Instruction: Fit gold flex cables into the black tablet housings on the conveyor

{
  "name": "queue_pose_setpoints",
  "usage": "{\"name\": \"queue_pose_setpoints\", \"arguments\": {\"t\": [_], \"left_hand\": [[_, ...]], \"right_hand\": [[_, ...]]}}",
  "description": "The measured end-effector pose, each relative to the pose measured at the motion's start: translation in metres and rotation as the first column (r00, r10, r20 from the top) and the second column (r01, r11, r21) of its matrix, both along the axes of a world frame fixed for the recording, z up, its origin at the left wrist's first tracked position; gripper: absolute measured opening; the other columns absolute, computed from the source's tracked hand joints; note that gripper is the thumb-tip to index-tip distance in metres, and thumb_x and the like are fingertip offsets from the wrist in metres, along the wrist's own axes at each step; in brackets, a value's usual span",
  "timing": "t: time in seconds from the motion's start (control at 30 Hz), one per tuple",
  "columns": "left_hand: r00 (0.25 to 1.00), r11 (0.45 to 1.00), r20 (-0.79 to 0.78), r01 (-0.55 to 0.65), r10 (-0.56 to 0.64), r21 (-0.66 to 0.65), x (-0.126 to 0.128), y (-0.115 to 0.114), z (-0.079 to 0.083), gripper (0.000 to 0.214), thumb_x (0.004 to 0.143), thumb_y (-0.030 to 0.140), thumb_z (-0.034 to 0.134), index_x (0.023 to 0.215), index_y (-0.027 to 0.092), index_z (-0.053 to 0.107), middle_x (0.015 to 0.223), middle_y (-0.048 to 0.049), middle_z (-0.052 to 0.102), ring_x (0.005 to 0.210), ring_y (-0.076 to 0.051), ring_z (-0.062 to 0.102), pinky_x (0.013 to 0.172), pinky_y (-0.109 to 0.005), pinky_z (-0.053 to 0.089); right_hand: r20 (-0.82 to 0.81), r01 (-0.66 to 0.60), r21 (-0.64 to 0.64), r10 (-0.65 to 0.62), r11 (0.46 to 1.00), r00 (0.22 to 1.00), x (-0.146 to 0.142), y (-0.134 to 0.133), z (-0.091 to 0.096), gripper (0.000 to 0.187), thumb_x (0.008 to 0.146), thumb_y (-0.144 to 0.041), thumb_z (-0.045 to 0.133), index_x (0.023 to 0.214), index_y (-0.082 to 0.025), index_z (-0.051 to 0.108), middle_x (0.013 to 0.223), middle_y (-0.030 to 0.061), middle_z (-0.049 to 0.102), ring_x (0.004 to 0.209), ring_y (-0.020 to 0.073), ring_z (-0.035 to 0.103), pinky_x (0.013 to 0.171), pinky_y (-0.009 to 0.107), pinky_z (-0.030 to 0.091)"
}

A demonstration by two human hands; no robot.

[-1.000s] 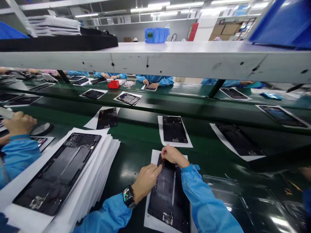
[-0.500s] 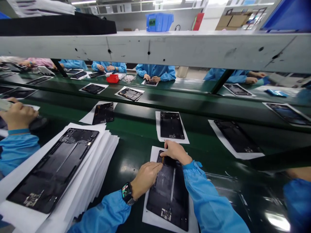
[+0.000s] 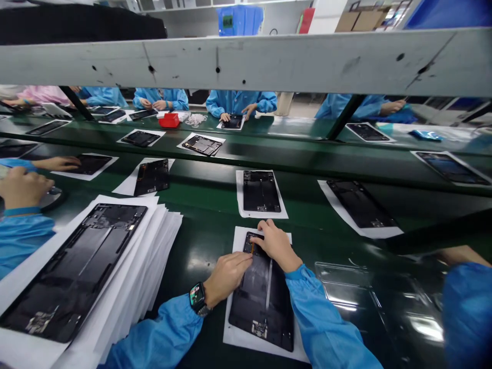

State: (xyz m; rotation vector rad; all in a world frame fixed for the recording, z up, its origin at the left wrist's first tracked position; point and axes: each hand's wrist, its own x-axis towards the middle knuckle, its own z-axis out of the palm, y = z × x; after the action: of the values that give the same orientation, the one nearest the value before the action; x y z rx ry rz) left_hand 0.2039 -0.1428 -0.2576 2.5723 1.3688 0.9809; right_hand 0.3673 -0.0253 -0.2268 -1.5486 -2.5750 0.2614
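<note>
A black tablet back housing [image 3: 259, 302] lies on a white paper sheet [image 3: 240, 237] before me, with a narrow orange flex cable [image 3: 252, 248] near its upper left corner. My left hand [image 3: 226, 275], a smartwatch [image 3: 197, 298] at its wrist, has thumb and fingers pinched together at the cable's lower end. Over the housing's upper edge bends my right hand [image 3: 277, 247]. Its thumb presses at the cable's upper end, while the index finger reaches past the edge. The fingers partly hide the cable ends.
Another tablet housing [image 3: 77, 271] tops a thick stack of paper sheets [image 3: 163, 251] at left. A clear plastic tray [image 3: 346, 287] lies at right. Several housings on paper line the green bench [image 3: 200, 205]. A white shelf beam [image 3: 269, 61] crosses above. Co-workers' hands [image 3: 25, 187] are nearby.
The view has shifted slightly. Both my hands stay at the flex cable with almost the same grip. At left, a co-worker's hand now reaches over another housing on paper.
</note>
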Motion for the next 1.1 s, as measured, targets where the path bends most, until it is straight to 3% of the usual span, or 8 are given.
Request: {"name": "queue_pose_setpoints", "arguments": {"t": [0.2, 0.7, 1.1], "left_hand": [[0.998, 1.0, -0.069, -0.004, 0.004, 0.003, 0.0, -0.002, 0.003, 0.025, 0.098, 0.012, 0.042, 0.101, 0.012, 0.067, 0.111, -0.0082, 0.07, 0.101, -0.019, 0.066, 0.088, -0.032, 0.058], [0.995, 0.999, -0.1, 0.01, -0.016, -0.053, 0.001, -0.005, 0.007, 0.025, 0.097, 0.01, 0.044, 0.103, 0.012, 0.068, 0.11, -0.0085, 0.071, 0.103, -0.019, 0.067, 0.088, -0.033, 0.059], [0.989, 0.998, -0.149, 0.015, -0.024, -0.066, 0.002, -0.004, 0.008, 0.025, 0.097, 0.011, 0.044, 0.102, 0.013, 0.068, 0.109, -0.0082, 0.071, 0.102, -0.019, 0.067, 0.087, -0.033, 0.058]], "right_hand": [[-0.126, 0.071, -0.01, -0.071, 0.997, 0.989, 0.006, -0.001, -0.015, 0.033, 0.08, -0.043, 0.075, 0.096, -0.024, 0.053, 0.096, -0.0015, 0.053, 0.07, 0.0159, 0.058, 0.056, 0.029, 0.028], [-0.123, 0.104, -0.114, -0.118, 0.988, 0.985, 0.005, 0.001, -0.005, 0.034, 0.078, -0.045, 0.076, 0.095, -0.024, 0.054, 0.096, -0.0005, 0.055, 0.071, 0.016, 0.058, 0.058, 0.03, 0.03], [-0.15, 0.084, -0.084, -0.096, 0.993, 0.984, 0.006, 0.0, -0.008, 0.033, 0.08, -0.045, 0.075, 0.094, -0.023, 0.053, 0.095, -0.0012, 0.053, 0.068, 0.015, 0.056, 0.057, 0.03, 0.027]]}}
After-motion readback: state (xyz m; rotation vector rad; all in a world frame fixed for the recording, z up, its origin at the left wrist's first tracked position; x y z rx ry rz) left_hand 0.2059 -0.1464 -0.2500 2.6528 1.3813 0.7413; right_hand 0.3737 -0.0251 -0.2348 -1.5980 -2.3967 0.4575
